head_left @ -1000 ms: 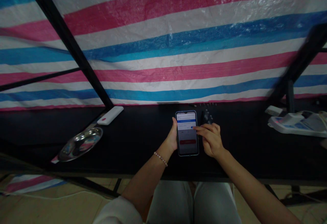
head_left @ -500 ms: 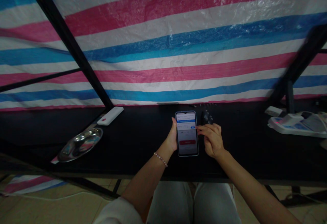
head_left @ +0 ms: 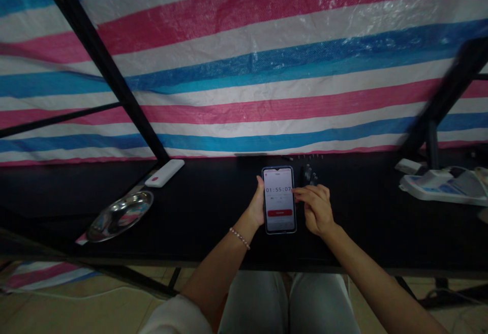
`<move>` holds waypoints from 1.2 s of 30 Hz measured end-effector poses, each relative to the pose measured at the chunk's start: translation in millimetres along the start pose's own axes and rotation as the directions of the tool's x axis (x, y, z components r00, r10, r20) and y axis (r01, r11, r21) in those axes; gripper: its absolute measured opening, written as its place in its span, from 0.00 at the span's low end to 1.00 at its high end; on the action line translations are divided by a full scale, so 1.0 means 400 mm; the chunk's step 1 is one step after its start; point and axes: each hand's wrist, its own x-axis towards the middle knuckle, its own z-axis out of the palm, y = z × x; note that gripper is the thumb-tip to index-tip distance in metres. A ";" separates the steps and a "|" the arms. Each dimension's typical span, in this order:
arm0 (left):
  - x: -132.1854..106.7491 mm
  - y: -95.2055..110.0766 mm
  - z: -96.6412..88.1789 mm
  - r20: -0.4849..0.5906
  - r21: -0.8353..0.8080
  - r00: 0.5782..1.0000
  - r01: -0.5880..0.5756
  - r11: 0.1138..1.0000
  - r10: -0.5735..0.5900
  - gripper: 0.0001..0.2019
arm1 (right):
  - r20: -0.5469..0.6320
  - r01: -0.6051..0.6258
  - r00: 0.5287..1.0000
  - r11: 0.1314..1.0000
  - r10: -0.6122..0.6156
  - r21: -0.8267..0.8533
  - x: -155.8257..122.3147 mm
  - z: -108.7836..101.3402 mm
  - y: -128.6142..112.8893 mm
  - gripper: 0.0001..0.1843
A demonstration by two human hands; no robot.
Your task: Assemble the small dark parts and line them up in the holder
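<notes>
Item one: your left hand [head_left: 258,204], curled around the lower left edge of a smartphone [head_left: 279,199], is gripping it from the side and tilting the screen up toward your eyes, a hold that seems to keep the display readable while leaving the other hand free. Item two: your right hand [head_left: 316,209], half closed and holding nothing, is hovering just beside the phone's right edge, with its fingertips [head_left: 299,195] reaching toward the screen; whether they are touching the glass, I cannot tell. The phone is showing the digits 01:55:07 above a red button [head_left: 279,212], and you are holding it low over a black tabletop [head_left: 57,196], near the middle of your view. Also listed: a beaded bracelet [head_left: 239,238] circling your left wrist; a white power bank [head_left: 164,172] and a steel dish [head_left: 120,223] lying off to the left; small dark upright parts [head_left: 309,175], too small to identify, standing just past the phone; a white-and-blue device [head_left: 438,186] at the right; a striped tarpaulin [head_left: 244,69] hanging behind, apparently screening the bench
</notes>
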 end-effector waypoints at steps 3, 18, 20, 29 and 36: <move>-0.001 0.001 -0.001 -0.001 0.024 1.000 -0.006 1.000 0.006 0.41 | 0.000 -0.002 1.000 1.000 0.002 0.005 0.000 0.000 0.000 0.14; -0.012 0.003 0.034 -0.008 0.109 0.990 -0.140 0.984 0.142 0.45 | 0.072 -0.592 0.801 0.804 0.595 -0.058 -0.004 0.002 -0.108 0.29; -0.011 0.000 0.038 -0.030 0.127 0.984 -0.169 0.977 0.174 0.46 | 0.124 -0.645 0.752 0.761 0.647 -0.061 -0.003 0.009 -0.134 0.39; -0.008 -0.037 0.084 -0.085 0.151 0.990 -0.098 0.984 0.111 0.44 | 0.117 -0.636 0.755 0.764 0.645 -0.110 0.002 0.028 -0.175 0.48; 0.005 -0.068 0.135 -0.005 0.316 0.984 -0.165 0.934 0.176 0.43 | 0.122 -0.678 0.727 0.734 0.676 -0.025 0.009 -0.026 -0.158 0.48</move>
